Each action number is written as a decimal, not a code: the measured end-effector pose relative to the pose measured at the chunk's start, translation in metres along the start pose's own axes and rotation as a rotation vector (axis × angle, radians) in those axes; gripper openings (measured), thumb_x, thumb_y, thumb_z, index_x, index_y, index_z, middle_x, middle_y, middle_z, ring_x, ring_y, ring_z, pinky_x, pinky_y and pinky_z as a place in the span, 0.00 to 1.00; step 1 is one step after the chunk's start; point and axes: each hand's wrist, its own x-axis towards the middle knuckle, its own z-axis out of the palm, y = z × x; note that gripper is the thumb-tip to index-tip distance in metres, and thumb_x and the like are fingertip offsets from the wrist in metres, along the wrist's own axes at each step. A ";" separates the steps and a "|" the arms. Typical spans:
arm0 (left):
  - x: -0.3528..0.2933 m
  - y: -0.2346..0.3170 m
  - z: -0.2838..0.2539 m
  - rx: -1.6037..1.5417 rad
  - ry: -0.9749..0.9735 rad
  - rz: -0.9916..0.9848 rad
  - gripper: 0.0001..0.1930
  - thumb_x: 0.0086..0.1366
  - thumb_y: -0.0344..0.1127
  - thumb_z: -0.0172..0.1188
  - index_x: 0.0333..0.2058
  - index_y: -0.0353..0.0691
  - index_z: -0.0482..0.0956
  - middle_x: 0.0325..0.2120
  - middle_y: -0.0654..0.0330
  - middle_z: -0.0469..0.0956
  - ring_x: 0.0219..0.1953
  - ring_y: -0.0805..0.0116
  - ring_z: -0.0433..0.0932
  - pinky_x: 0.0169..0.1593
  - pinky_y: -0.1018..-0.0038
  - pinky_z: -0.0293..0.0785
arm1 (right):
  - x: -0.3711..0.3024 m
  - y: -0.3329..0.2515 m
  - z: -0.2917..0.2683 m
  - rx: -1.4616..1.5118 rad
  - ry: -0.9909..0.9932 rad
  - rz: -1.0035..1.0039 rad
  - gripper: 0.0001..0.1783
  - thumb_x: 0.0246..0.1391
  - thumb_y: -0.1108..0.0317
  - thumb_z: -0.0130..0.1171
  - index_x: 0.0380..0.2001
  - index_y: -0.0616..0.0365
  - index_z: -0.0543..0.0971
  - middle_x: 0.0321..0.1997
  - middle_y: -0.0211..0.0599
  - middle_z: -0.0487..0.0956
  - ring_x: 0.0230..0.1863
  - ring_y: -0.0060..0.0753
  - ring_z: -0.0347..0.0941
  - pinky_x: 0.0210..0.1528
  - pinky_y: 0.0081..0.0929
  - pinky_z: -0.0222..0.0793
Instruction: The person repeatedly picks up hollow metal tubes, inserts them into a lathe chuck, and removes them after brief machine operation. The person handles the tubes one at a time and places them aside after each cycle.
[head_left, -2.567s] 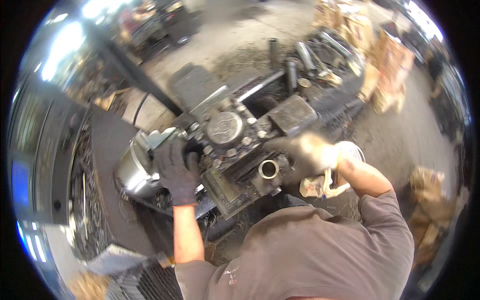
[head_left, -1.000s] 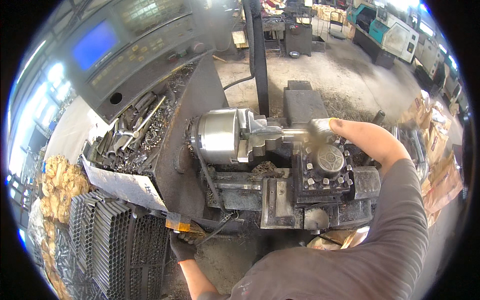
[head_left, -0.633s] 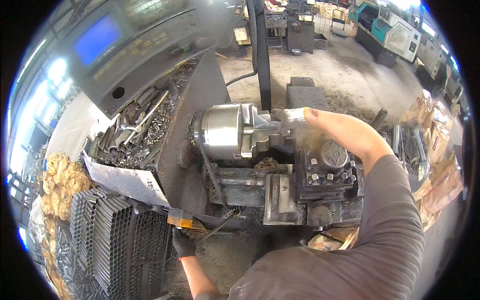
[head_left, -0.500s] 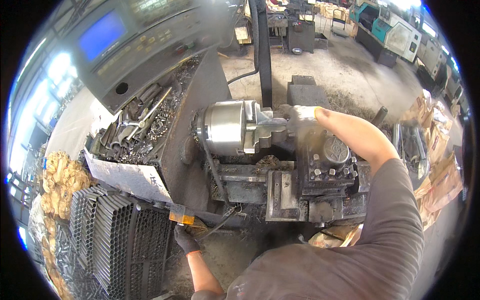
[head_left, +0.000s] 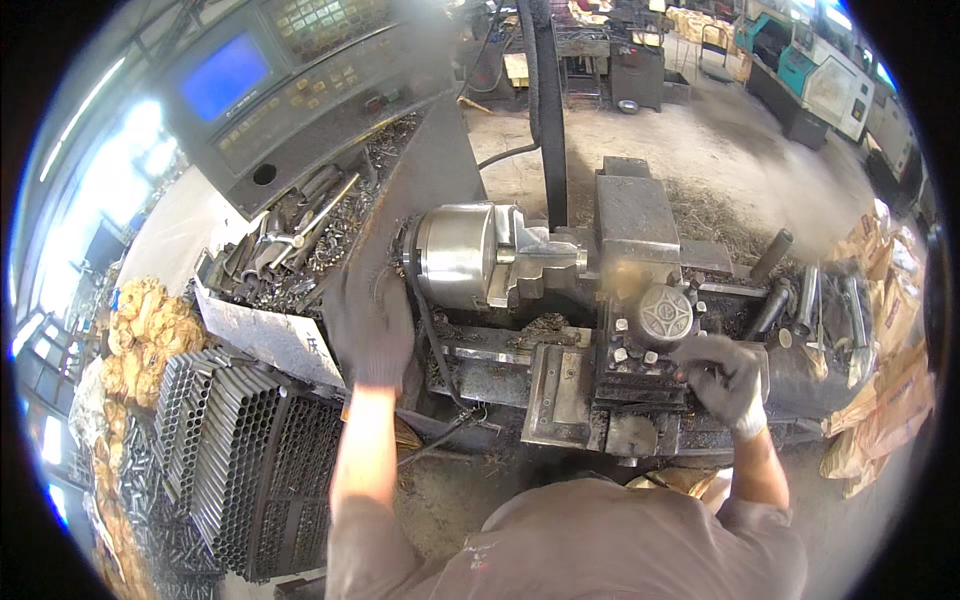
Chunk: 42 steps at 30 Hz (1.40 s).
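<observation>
I've got the dark-gloved R hand (head_left: 722, 382) just beside the dark square steel tool post (head_left: 640, 388), on its R side, nr the round star-embossed metal cap (head_left: 666, 314) on top. Its fingers are bent, but I can't tell if they're pinching anything or touching the post. The dark-gloved L hand (head_left: 370, 330) is a blur in front of the dark flat metal headstock panel (head_left: 440, 150); can't tell if its fingers are spread or pressed together, or if it's touching. The post stands R of the shiny silver cylindrical chuck (head_left: 457, 252), w/ a gap btwn it and the stepped grey steel clamps (head_left: 525, 272) on the chuck face; a small bright metal end (head_left: 582, 260) shows at their tip. To do this bit well, I'd keep the R fingertips clear of the square-headed silver bolts (head_left: 621, 355), bc they look easy to snag a glove on, and take any hold w/ the wrist straight. L hand's best kept off the chuck rim and the thin black hose (head_left: 430, 335) hanging by it; loose glove fabric nr a part that can spin is the main risk, imo. Steady, small moves only, one hand settled before the other shifts.
</observation>
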 end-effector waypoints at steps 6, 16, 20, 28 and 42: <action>0.188 0.024 0.096 0.374 -0.256 -0.130 0.43 0.73 0.51 0.56 0.79 0.50 0.46 0.57 0.40 0.81 0.56 0.35 0.82 0.61 0.43 0.73 | -0.037 0.021 -0.019 0.046 -0.052 0.189 0.17 0.53 0.84 0.64 0.48 0.66 0.86 0.46 0.44 0.88 0.46 0.31 0.86 0.50 0.30 0.83; 0.076 0.057 0.062 0.264 -0.207 -0.017 0.33 0.74 0.55 0.58 0.70 0.44 0.69 0.58 0.39 0.80 0.55 0.35 0.81 0.58 0.44 0.75 | -0.048 0.040 0.004 0.137 -0.322 0.240 0.20 0.54 0.80 0.69 0.52 0.64 0.84 0.43 0.41 0.89 0.44 0.29 0.87 0.48 0.30 0.83; -0.164 0.037 0.021 -0.233 -0.524 -0.090 0.12 0.68 0.42 0.66 0.44 0.42 0.82 0.37 0.48 0.84 0.39 0.42 0.82 0.45 0.50 0.79 | -0.029 0.036 0.059 0.183 -0.581 0.117 0.15 0.56 0.79 0.65 0.48 0.63 0.84 0.39 0.39 0.88 0.41 0.29 0.86 0.45 0.30 0.83; -0.740 0.013 -0.246 0.082 -1.496 -1.251 0.34 0.72 0.60 0.51 0.66 0.43 0.78 0.69 0.45 0.72 0.72 0.45 0.70 0.72 0.55 0.66 | -0.071 0.057 0.268 0.177 -1.172 -0.045 0.11 0.58 0.69 0.64 0.41 0.63 0.87 0.53 0.45 0.87 0.46 0.37 0.88 0.50 0.32 0.82; -0.955 0.321 -0.379 0.230 -0.740 -2.318 0.21 0.73 0.48 0.56 0.57 0.46 0.86 0.56 0.51 0.85 0.55 0.52 0.84 0.59 0.58 0.79 | -0.218 0.286 0.581 -0.487 -2.111 -1.371 0.13 0.55 0.55 0.64 0.39 0.44 0.90 0.47 0.39 0.89 0.52 0.46 0.84 0.53 0.43 0.81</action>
